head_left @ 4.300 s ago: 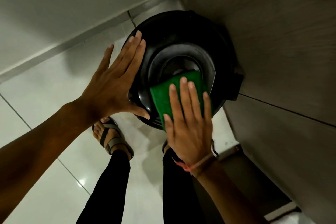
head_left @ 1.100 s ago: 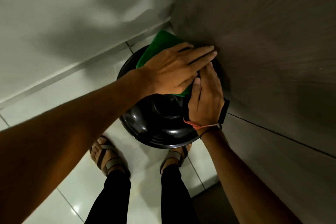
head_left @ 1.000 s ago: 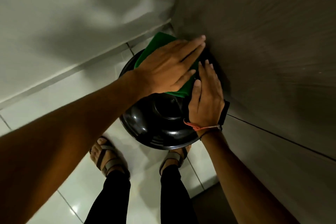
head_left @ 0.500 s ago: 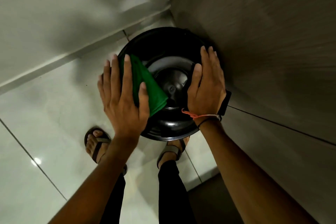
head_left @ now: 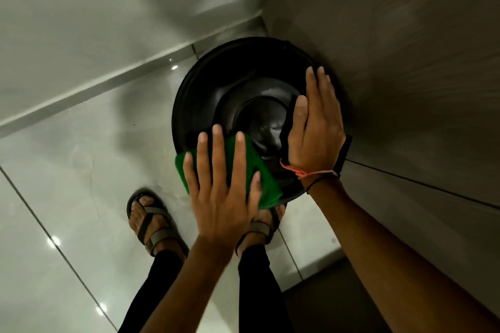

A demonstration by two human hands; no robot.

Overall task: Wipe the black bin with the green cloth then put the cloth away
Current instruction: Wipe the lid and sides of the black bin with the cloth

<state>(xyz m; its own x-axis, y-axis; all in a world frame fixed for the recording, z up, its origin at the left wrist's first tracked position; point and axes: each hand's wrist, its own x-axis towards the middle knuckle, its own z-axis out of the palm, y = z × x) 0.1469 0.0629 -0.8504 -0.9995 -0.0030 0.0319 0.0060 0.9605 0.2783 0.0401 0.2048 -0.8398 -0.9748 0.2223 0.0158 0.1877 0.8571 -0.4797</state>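
Open glossy tile floor (head_left: 81, 170) spreads beyond my left hand (head_left: 221, 192); the wall panel (head_left: 405, 62) crowds my right hand (head_left: 313, 132). Between them stands the round, shiny black bin (head_left: 230, 84), its body hidden beneath the lid. My left fingers press flat and spread on the soft green cloth (head_left: 267, 186) at the near rim; my right palm lies flat.

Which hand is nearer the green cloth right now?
Left. The left hand lies flat on the green cloth at the round black bin's near rim; the right hand rests beside it, on the lid's right side.
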